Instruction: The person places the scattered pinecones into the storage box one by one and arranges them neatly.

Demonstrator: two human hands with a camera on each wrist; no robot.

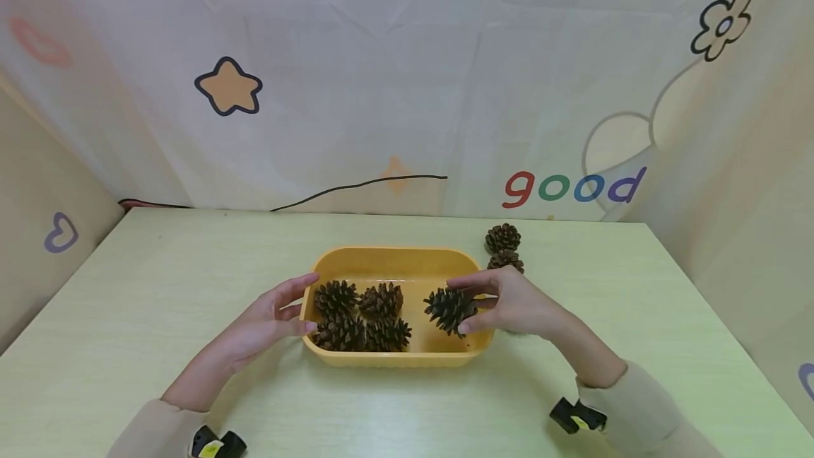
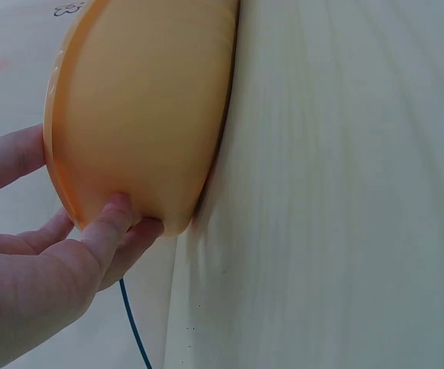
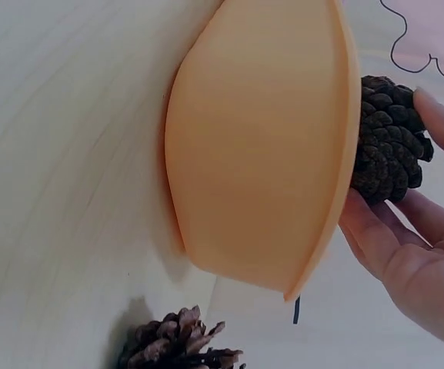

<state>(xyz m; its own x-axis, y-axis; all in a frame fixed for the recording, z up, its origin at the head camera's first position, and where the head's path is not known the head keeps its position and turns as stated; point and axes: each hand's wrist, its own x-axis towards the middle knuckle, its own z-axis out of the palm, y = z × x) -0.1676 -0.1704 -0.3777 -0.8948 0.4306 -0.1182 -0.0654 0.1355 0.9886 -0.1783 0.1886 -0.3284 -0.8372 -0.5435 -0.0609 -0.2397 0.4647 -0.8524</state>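
My right hand [image 1: 518, 306] holds a pine cone [image 1: 448, 309] between thumb and fingers over the right part of a yellow plastic basin [image 1: 400, 359]. In the right wrist view the held pine cone [image 3: 391, 146] shows just past the basin's rim. Several pine cones [image 1: 381, 299] lie close together in the left half of the basin. At the basin's left end, my left hand [image 1: 273, 313] grips the wall, thumb near the front corner and fingers spread toward the back. The left wrist view shows its fingertips [image 2: 118, 204] against the outer wall.
Two pine cones [image 1: 503, 238] stand on the pale wooden table [image 1: 191, 267] behind my right hand, which partly covers the nearer one. A printed cloth backdrop [image 1: 356, 90] rises along the table's back edge, with cloth at both sides.
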